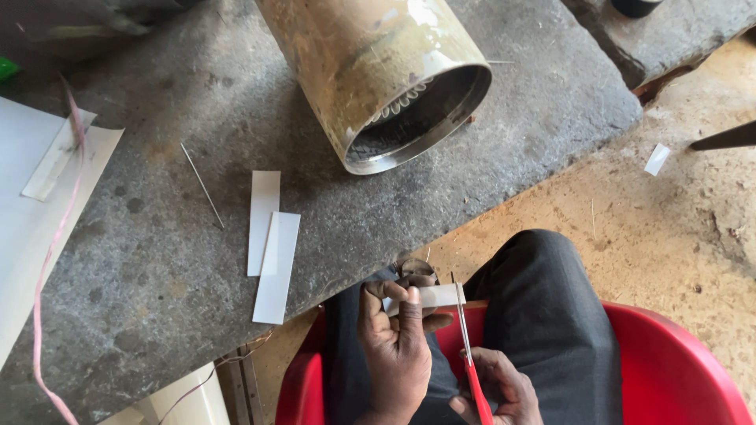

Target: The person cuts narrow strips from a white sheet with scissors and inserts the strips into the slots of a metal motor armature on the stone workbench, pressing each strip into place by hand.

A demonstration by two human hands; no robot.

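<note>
So, watching the head view: lower middle of the frame, the left hand [394,338] has its fingers [410,303] pinched closed around a small white strip [429,297], thumb on top, with one end of the strip sticking out to the right. The right hand [500,389] sits lower, at the bottom edge, fingers wrapped closed on the red handles of a pair of scissors [468,354], and the blades run up so they cross the strip just beside the left thumb. All of this is over the person's lap, dark trousers [543,315], in a red plastic chair [677,370].

My read on the strip: it looks thin, very light and only a bit stiff, like card or sheet plastic, so I'd guess it bends or flaps if it's held far from the cut. Pinching it close to the blades, the way it's held now, seems the sensible spot. It's probably a little slick too, so a flat thumb-and-finger pinch beats a fingertip nip.

Further up and left, two longer white strips [268,236] lie overlapping on the grey stone bench [157,260], with a thin wire [201,185] near them. A big metal cylinder [378,71] lies on its side at the top centre. White sheets [31,228] and a pink cord [55,244] are at the left edge.
</note>
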